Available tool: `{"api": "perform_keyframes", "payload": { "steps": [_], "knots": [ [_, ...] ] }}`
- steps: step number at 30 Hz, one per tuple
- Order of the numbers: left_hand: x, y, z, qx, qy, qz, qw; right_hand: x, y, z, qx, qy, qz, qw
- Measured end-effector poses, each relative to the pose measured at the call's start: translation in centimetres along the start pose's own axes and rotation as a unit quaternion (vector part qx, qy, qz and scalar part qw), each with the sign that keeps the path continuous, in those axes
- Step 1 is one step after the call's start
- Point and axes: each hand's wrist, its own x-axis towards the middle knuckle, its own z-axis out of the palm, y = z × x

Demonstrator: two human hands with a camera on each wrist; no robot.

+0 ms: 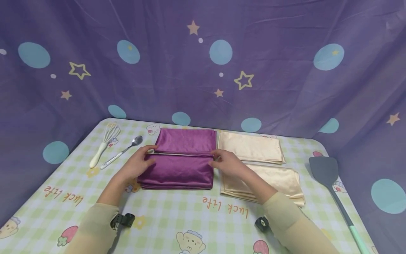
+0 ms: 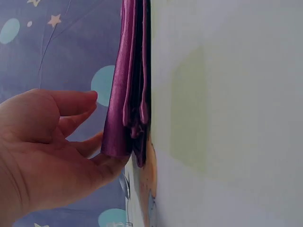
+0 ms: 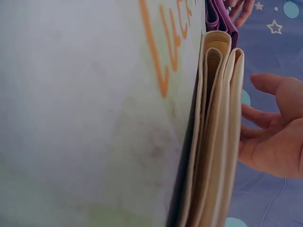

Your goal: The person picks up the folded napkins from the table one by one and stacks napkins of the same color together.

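Observation:
Two folded purple satin cloths lie one behind the other, the near one (image 1: 177, 171) thicker and the far one (image 1: 187, 140) flatter. My left hand (image 1: 138, 163) is at the left end of the near purple cloth, fingers at its far left corner and thumb apart from them. In the left wrist view its fingertips reach behind the layered purple fold (image 2: 117, 113). My right hand (image 1: 229, 162) is at the right end, fingertips by the far right corner of the near purple cloth, with its forearm over the near cream cloth (image 1: 282, 180).
Another folded cream cloth (image 1: 252, 146) lies behind the near cream one. A whisk (image 1: 104, 144) and a spoon (image 1: 122, 152) lie at the left. On the right is a grey spatula (image 1: 325, 171) with a green handle. A purple curtain (image 1: 203, 106) hangs behind the checked tablecloth (image 1: 168, 218).

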Motion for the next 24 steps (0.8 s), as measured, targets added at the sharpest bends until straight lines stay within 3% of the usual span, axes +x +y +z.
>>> {"api": "perform_keyframes", "payload": {
  "steps": [6, 14, 24],
  "knots": [
    [0.2, -0.8, 0.0, -0.036, -0.014, -0.042, 0.9983, 0.5, 0.2, 0.3, -0.043, 0.0, -0.021, 0.999],
    [0.5, -1.7, -0.3, -0.04, -0.011, -0.093, 0.9948, 1.0, 0.4, 0.7, -0.064, 0.013, -0.023, 0.998],
    [0.9, -2.6, -0.5, -0.038, 0.003, -0.105, 0.9937, 1.3, 0.2, 1.2, -0.089, 0.034, -0.015, 0.995]
  ]
}}
